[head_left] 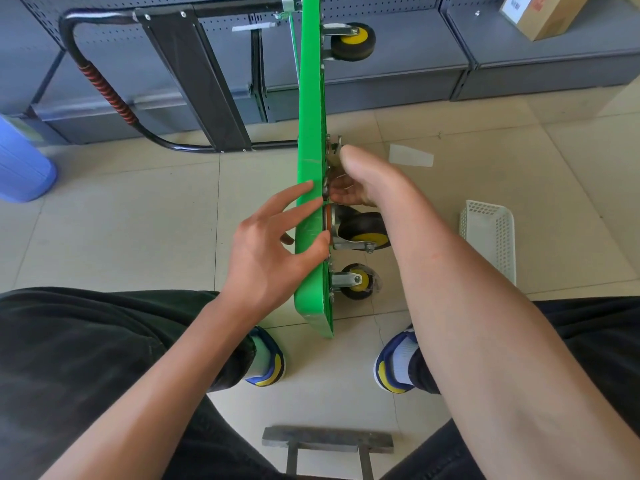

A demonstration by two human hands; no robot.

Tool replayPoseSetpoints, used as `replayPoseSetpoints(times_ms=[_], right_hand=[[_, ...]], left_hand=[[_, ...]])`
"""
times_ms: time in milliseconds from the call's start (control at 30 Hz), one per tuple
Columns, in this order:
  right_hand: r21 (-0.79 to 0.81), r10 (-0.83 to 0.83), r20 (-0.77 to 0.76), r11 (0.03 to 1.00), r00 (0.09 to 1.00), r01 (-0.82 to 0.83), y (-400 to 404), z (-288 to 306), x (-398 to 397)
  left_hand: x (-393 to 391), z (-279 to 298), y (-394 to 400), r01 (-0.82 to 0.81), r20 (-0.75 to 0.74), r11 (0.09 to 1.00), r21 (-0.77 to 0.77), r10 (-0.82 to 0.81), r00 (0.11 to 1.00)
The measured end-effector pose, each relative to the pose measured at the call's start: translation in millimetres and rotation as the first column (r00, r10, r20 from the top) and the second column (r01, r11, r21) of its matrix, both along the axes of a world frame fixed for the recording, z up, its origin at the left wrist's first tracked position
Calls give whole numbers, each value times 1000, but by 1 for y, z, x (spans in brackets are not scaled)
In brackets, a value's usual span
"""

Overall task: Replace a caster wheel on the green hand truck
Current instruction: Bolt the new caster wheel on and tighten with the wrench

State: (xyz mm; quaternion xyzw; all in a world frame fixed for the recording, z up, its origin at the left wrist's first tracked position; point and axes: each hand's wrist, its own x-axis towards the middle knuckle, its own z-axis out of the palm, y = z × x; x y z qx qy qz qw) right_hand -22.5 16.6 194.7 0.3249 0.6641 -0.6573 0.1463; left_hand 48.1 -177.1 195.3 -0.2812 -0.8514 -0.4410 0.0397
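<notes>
Currently right hand (360, 181) is curled around a metal caster bracket (334, 157) against the underside of the green hand truck deck (311, 133), which stands on edge on the tile floor (138, 220). Left hand (273, 251) is open, fingertips (309, 184) pressing the deck's top face. Caster wheel (365, 232) sits just below the right hand; white basket (491, 237) lies to the right.

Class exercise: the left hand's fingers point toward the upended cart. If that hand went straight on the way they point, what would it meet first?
The left hand would meet the green deck first; its fingertips seem already on it.
</notes>
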Motion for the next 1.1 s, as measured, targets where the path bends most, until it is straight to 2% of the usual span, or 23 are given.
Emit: replayPoseSetpoints(times_ms=[133,233,367,500,700,900,1100], right_hand=[[-63,-35,-18,997,999,34,4,-5,0],[-50,-112,-70,993,991,109,9,-6,2],[-3,-200,-231,979,952,205,16,-4,11],[157,-157,-463,954,872,255,18,-5,27],[288,-35,-737,888,675,359,4,-8,67],[324,24,-840,824,542,465,-13,-18,84],[381,116,-862,792,493,478,-22,-24,91]], left_hand=[[0,0,1,0,-8,1000,-3,0,1000],[0,0,1,-5,-9,1000,-6,5,1000],[1,1,1,-6,-9,1000,-5,6,1000],[0,1,2,-8,-13,1000,-15,8,1000],[0,0,1,-8,-20,1000,-16,8,1000],[0,-1,1,-7,-24,1000,-13,6,1000],[0,-1,1,-9,-30,1000,-9,9,999]])
